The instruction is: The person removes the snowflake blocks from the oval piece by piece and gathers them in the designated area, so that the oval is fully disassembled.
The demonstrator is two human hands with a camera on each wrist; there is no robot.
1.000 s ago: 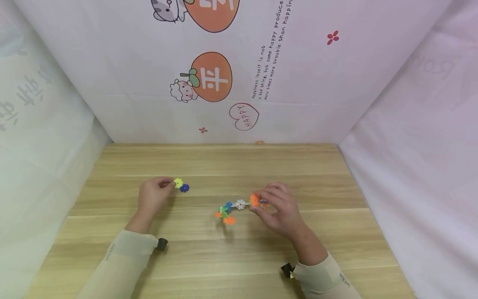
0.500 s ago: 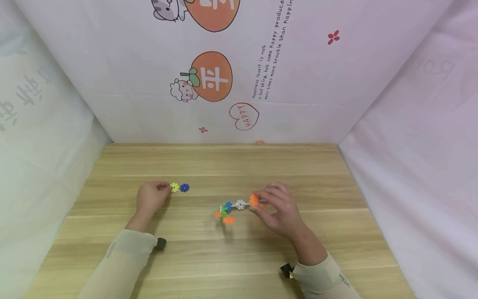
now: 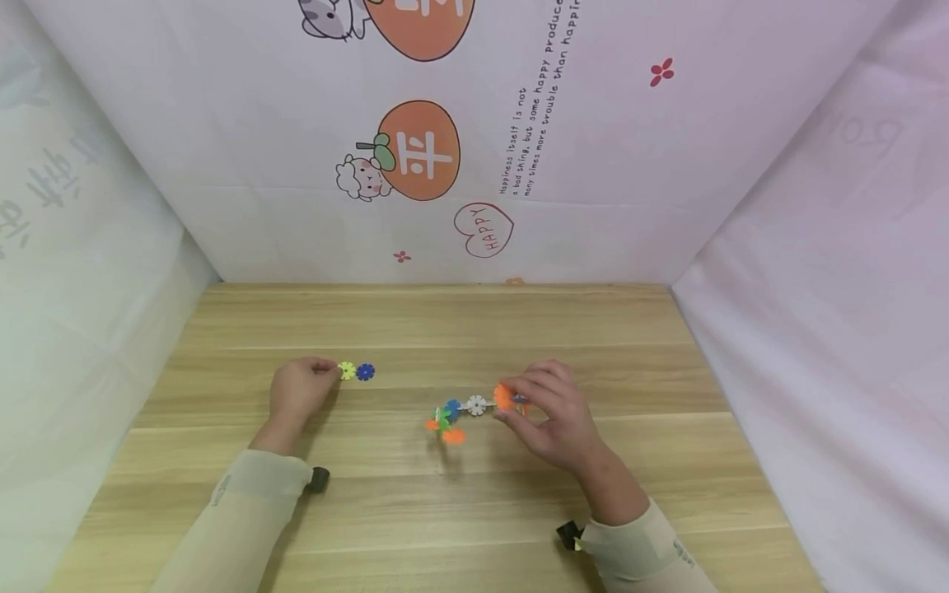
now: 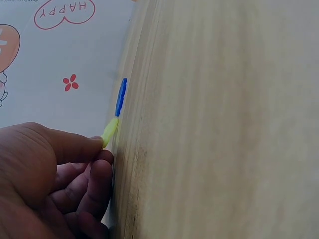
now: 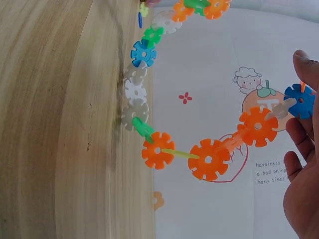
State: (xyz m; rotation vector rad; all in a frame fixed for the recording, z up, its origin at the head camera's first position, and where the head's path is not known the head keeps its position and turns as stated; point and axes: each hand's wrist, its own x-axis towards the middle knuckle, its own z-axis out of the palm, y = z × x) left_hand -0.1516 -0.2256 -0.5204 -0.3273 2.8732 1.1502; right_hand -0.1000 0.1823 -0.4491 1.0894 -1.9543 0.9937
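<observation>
My left hand (image 3: 300,397) pinches a yellow snowflake disc (image 3: 347,371) between thumb and fingertips, low at the table. A dark blue snowflake disc (image 3: 366,371) lies right beside it; in the left wrist view the yellow disc (image 4: 110,132) and the blue disc (image 4: 121,97) appear edge-on, end to end. My right hand (image 3: 554,409) grips a curved chain of joined snowflake discs (image 5: 208,159) in orange, white, green, blue and yellow. Near its fingers in the right wrist view is a blue disc (image 5: 300,101). The fingers hide part of the chain in the head view.
The wooden table (image 3: 474,511) runs back to a printed white cloth wall (image 3: 593,165). More white cloth hangs along the left (image 3: 96,247) and right (image 3: 815,288) sides. A small black device (image 3: 569,535) sits at the right wrist.
My left hand has drawn slightly left and toward the body with the yellow disc, which now sits level with the blue one. The right hand and chain look nearly still.
</observation>
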